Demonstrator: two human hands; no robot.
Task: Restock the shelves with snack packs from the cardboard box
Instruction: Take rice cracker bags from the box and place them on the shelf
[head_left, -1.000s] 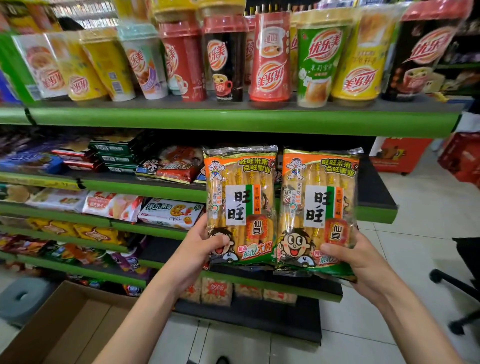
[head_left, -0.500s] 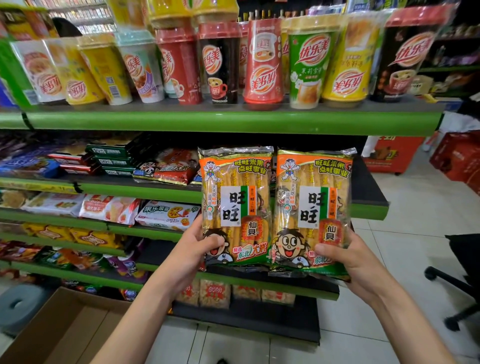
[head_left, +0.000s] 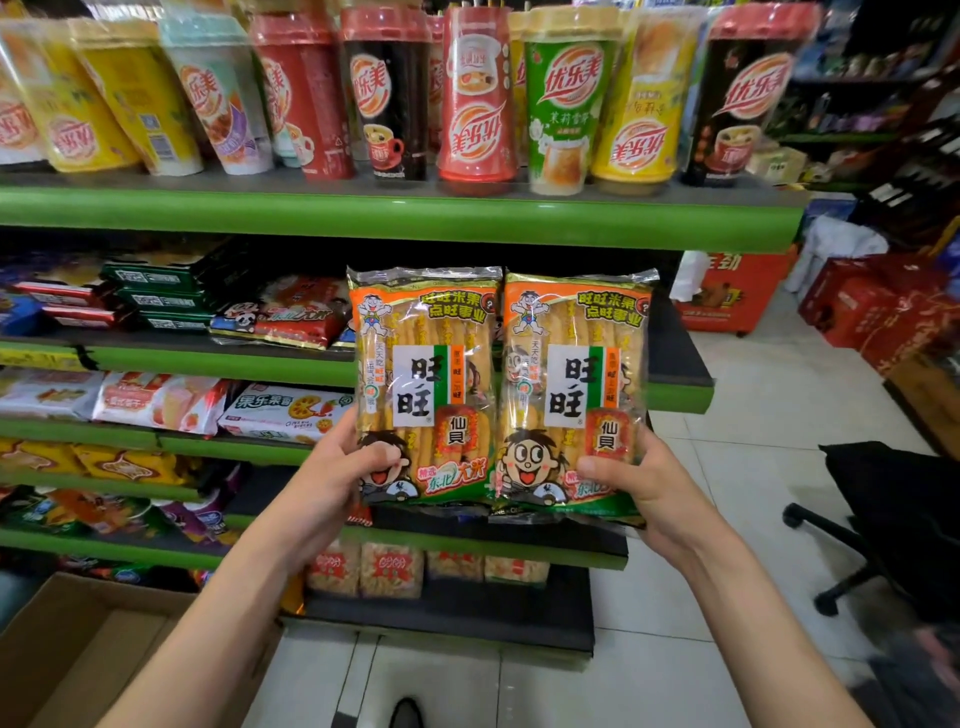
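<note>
Left hand (head_left: 332, 467) grips left snack pack (head_left: 423, 384), right hand (head_left: 644, 478) right snack pack (head_left: 574, 389); drink cups (head_left: 566, 98) above, cardboard box (head_left: 88, 654) below

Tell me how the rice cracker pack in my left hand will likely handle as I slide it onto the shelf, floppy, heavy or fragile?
The left pack stands upright though the left hand grips only its bottom corner, so probably fairly stiff and light. Its glossy film looks slippery. The long crackers showing through are likely brittle, so avoid squeezing.
</note>
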